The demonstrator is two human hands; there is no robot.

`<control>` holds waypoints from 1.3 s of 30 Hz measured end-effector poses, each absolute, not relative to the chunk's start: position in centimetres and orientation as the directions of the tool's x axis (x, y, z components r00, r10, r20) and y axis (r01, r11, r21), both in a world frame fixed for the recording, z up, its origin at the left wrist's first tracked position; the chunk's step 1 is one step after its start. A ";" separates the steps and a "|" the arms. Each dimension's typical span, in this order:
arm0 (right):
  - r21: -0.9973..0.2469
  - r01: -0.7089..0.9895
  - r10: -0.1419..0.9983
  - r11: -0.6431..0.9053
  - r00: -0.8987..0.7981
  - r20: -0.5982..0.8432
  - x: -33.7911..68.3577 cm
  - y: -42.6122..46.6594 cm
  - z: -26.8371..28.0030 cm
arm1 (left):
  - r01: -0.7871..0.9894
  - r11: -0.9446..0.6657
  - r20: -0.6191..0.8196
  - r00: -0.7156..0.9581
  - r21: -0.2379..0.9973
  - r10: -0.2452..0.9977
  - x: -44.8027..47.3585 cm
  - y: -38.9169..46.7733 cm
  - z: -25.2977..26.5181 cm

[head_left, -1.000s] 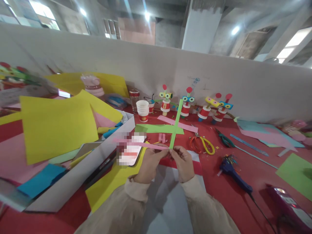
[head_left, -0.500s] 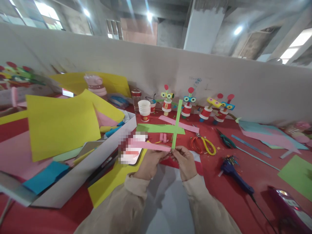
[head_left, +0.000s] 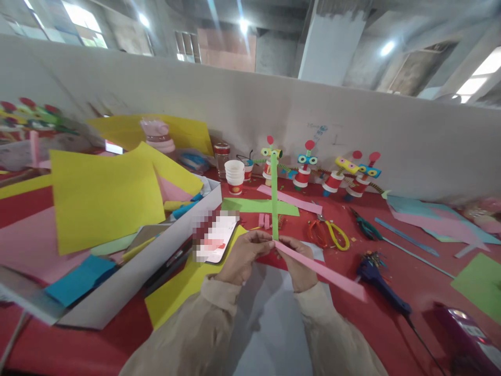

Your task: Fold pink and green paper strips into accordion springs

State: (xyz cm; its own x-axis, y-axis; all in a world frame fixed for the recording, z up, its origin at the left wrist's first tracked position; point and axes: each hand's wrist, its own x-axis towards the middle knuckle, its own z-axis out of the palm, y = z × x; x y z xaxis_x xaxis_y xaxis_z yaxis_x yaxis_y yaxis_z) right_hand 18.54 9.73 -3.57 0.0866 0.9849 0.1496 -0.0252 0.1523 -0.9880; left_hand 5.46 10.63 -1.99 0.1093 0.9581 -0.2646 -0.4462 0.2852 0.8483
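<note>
My left hand and my right hand meet in front of me, fingertips pinched at the spot where two paper strips come together. The green paper strip stands up from the pinch, away from me. Across the right hand the pink paper strip slants down to the right, its far end in the air. Fingers partly hide the joint of the strips. Just beyond the hands lie small folded pink paper pieces, a flat green strip and another pink strip.
Scissors with red and yellow handles, pliers and a blue glue gun lie to the right. Paper-cup figures and stacked cups stand by the wall. A white box with coloured paper and a phone are left.
The pink strip has swung from pointing left to pointing right, across my right hand. The green strip has tilted left and is now nearly upright. Both hands stay close together.
</note>
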 end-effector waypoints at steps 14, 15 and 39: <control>-0.977 -0.178 0.986 0.115 0.137 0.092 17.8 9.7 -3.7 | -0.561 0.328 -0.281 0.172 0.760 0.944 5.8 10.8 -2.3; -0.977 -0.180 0.986 0.115 0.142 0.090 17.8 9.7 -3.6 | -0.554 0.339 -0.280 0.191 0.761 0.941 5.7 10.8 -2.2; -0.942 -0.336 0.999 0.025 0.046 0.010 17.5 9.7 -3.7 | -0.473 0.194 -0.168 0.098 0.860 0.981 6.0 10.7 -2.2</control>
State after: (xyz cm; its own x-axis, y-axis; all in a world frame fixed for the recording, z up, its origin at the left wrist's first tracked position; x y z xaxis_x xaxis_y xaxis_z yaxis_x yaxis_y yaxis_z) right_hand 17.47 9.66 -3.73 0.0464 0.9989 0.0102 -0.3356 0.0252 -0.9417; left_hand 5.95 10.74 -2.20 0.0975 0.9810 -0.1678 -0.4727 0.1940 0.8596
